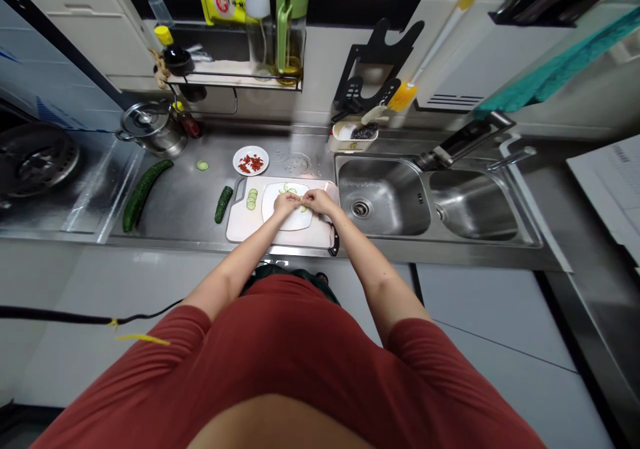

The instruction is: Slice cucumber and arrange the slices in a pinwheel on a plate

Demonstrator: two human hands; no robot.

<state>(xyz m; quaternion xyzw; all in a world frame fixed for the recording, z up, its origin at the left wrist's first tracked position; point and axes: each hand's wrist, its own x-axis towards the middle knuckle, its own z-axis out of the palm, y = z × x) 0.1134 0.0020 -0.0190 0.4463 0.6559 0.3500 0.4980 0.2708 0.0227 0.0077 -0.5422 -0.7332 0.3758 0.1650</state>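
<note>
Over a white square plate (286, 221), my left hand (286, 203) and my right hand (317, 201) meet with fingertips pinched close together. A small pale green piece (303, 208) shows between and below the fingertips; which hand grips it is too small to tell. More cucumber slices (287, 188) lie along the plate's far edge. Under the plate is a pale cutting board (240, 226), with a short row of cucumber slices (251, 199) on its left part. A cut cucumber piece (223, 204) rests on the counter just left of the board.
A dish of red pieces (251, 161) sits behind the board. A knife handle (334, 242) shows at its right front corner. Farther left are a long cucumber (145, 192), a cucumber end (202, 165) and a steel pot (153, 129). The double sink (385, 196) is right.
</note>
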